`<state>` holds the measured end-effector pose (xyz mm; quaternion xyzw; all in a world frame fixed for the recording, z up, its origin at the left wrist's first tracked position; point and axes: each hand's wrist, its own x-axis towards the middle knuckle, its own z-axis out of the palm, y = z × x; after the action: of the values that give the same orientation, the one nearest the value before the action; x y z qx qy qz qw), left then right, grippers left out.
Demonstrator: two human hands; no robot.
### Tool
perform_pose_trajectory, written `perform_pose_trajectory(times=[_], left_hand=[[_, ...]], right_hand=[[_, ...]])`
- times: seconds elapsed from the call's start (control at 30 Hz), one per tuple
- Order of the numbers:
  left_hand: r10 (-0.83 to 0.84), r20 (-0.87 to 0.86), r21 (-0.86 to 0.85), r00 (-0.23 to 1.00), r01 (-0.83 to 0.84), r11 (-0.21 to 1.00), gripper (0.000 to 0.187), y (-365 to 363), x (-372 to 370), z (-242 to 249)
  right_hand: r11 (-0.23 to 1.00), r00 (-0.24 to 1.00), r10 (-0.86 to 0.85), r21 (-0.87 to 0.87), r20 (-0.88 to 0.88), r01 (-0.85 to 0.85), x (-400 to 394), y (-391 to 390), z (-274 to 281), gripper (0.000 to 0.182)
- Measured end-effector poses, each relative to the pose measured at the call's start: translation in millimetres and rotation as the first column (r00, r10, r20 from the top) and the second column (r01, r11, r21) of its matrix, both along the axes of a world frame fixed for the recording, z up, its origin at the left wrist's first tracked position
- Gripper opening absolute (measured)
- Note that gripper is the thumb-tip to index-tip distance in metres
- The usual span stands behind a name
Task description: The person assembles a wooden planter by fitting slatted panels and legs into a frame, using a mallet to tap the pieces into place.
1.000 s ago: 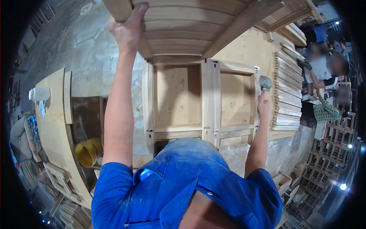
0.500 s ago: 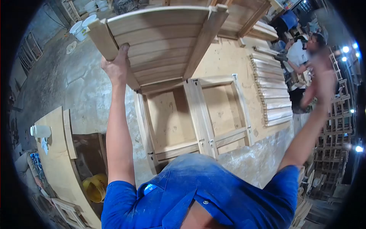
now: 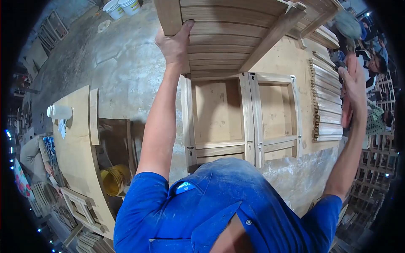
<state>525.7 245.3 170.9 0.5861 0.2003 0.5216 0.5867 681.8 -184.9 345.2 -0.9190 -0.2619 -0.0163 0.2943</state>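
My left hand [image 3: 174, 47] is closed around the corner post of a slatted wooden panel [image 3: 225, 36], which stands raised at the top of the view. Its lower edge meets two joined wooden frames [image 3: 248, 114] lying in front of me, with dark metal fittings at their corners. Out to the right, my raised right hand [image 3: 355, 82] is closed. Above it shows a blurred, rounded grey head of what looks like a mallet [image 3: 348, 26], apart from the panel; its handle is hard to make out.
Slatted wooden pieces [image 3: 328, 101] lie stacked on the board at right, near other people. At left stands a plywood-topped bench [image 3: 74, 143] with a white jar [image 3: 60, 112] on top and a yellow bucket [image 3: 114, 179] beneath. White buckets [image 3: 114, 9] stand on the far floor.
My view has turned, so the panel and frames sit farther right. My left hand keeps its hold on the post. My right hand, smeared before, shows more sharply now.
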Motion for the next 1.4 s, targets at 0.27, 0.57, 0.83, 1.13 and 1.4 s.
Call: perform_pose_trajectory(times=[0.27,0.57,0.83,1.13,1.4], left_hand=[[0.224,0.112,0.283,0.968,-0.248,0.927,0.017,-7.6,10.7,-5.8],[0.123,0.011,0.284,0.992,-0.122,0.951,0.034,-23.7,13.1,-8.9],[0.234,-0.018,0.388,0.972,-0.209,0.898,0.068,-126.2,-23.7,-16.9],[-0.177,-0.41,0.472,0.895,0.374,0.798,0.089,-389.7,-14.5,-9.6],[-0.593,-0.541,0.264,0.597,0.789,0.554,0.071,-514.3,24.9,-54.8]], right_hand=[[0.941,0.903,-0.298,-0.256,-0.31,0.223,-89.8,-75.7,-220.8,0.056],[0.866,0.905,-0.418,-0.339,-0.086,0.367,-123.3,-113.7,-304.9,0.036],[0.488,0.455,-0.853,-0.081,-0.255,0.869,-68.5,-343.9,-353.1,0.074],[0.403,0.349,-0.882,-0.124,-0.316,0.907,-23.6,-386.8,-390.1,0.08],[0.342,0.281,-0.889,-0.117,-0.36,0.932,-18.5,-410.8,-382.4,0.066]])
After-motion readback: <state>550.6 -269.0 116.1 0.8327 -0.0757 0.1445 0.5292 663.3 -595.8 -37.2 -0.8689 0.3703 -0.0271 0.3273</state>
